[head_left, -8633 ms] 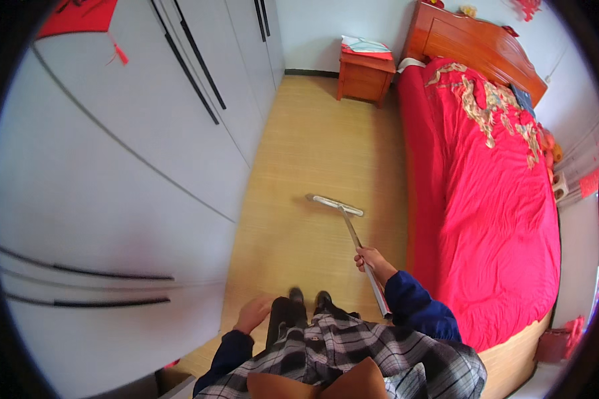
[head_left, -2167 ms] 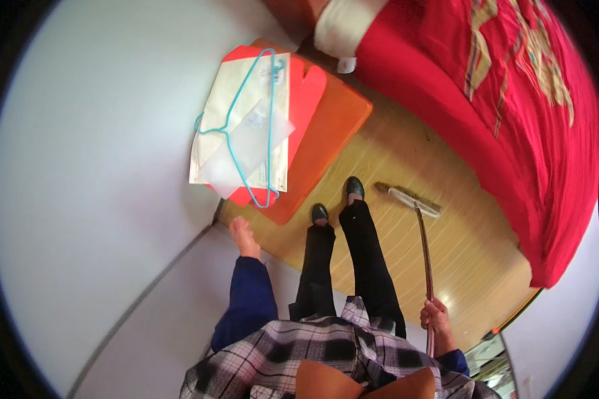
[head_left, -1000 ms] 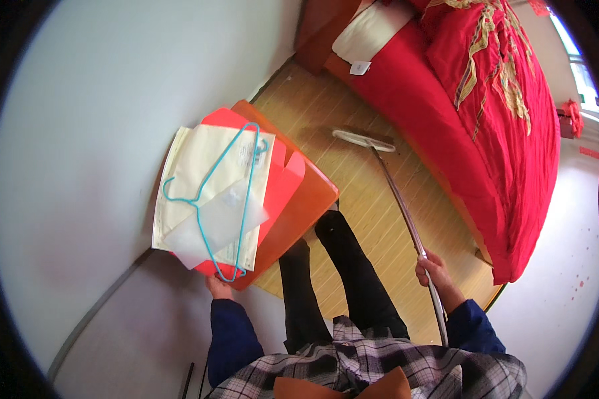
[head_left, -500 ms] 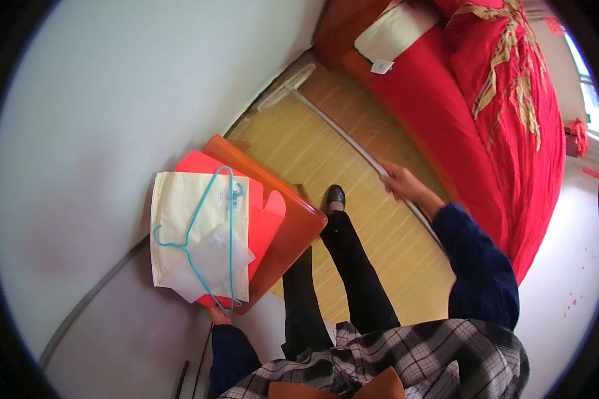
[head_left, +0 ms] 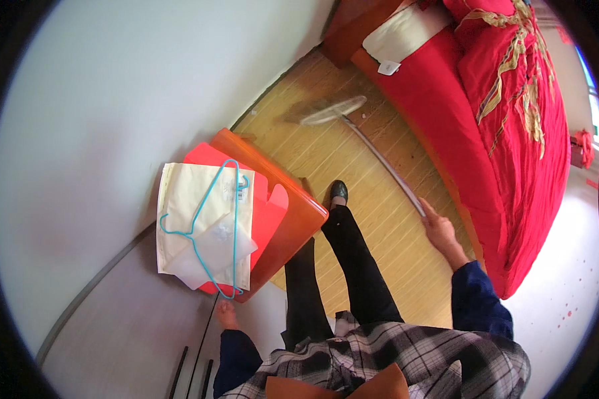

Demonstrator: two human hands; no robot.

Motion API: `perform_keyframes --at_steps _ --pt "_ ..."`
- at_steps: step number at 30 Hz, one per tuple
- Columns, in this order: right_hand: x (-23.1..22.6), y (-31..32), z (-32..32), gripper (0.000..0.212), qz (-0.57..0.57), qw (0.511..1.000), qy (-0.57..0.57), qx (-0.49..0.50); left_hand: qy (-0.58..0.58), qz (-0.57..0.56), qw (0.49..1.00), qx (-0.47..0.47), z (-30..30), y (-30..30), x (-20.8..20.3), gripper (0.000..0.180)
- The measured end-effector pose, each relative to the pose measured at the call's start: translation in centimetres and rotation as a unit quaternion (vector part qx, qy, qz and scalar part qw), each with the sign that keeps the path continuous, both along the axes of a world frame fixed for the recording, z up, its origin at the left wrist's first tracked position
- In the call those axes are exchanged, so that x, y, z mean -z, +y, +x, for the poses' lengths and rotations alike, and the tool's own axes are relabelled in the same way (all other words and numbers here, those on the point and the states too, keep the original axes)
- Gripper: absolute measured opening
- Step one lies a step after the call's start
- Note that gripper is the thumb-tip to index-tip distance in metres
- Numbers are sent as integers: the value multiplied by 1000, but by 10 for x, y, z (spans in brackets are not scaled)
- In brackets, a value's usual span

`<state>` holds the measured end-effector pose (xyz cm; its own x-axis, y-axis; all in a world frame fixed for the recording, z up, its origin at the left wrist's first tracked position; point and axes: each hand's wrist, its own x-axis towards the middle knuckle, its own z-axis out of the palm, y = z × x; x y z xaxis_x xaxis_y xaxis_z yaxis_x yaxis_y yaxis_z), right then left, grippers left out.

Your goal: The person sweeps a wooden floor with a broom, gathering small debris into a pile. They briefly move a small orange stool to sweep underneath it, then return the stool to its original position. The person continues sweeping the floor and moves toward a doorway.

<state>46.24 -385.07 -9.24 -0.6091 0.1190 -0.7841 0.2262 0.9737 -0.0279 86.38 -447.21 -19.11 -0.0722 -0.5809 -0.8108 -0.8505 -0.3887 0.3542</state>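
Note:
My right hand [head_left: 442, 233] is wrapped round the pale handle [head_left: 386, 163] of a long-handled floor mop. Its long, whitish mop head [head_left: 333, 112] lies on the wooden floor, smeared by motion. My left hand [head_left: 226, 314] is beside the near corner of a reddish-brown wooden stool or small table [head_left: 279, 229]; its fingers are too unclear to read. On that wooden top lie a red folder [head_left: 267, 211], a cream padded envelope [head_left: 180, 193], a translucent plastic sheet or bag [head_left: 216, 249] and a turquoise clothes hanger [head_left: 236, 226] over them.
A bed with red covers [head_left: 426, 86] runs along the right, with a cream pillow or mat [head_left: 406, 33] near its head. A pale wall [head_left: 113, 100] rises on the left. Grey cabinet doors [head_left: 126, 312] with dark handles are at lower left. My dark shoe [head_left: 338, 193] stands near the wooden top.
The mop head has swung away from the left wall toward the bed side. My right hand has moved right and toward me with the handle. My left hand has shifted slightly off the folder's edge.

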Motion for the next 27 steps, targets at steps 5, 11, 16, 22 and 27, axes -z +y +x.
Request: perform_keyframes --at_steps 5,11,16,22,27 --pt "69 -104 -36 61 -85 996 -16 -26 99 -49 986 125 3 31 16 24" --pt "103 -82 2 61 6 997 -44 -58 34 -51 983 174 -32 49 -1 31" --pt "24 -59 21 59 7 998 -16 -55 49 -32 982 180 -59 50 -13 27" --pt "79 -113 -16 58 -39 999 -1 -26 81 13 986 144 -72 54 2 21" --pt "119 -65 28 58 -5 999 8 -47 41 25 986 159 -49 31 -1 25"
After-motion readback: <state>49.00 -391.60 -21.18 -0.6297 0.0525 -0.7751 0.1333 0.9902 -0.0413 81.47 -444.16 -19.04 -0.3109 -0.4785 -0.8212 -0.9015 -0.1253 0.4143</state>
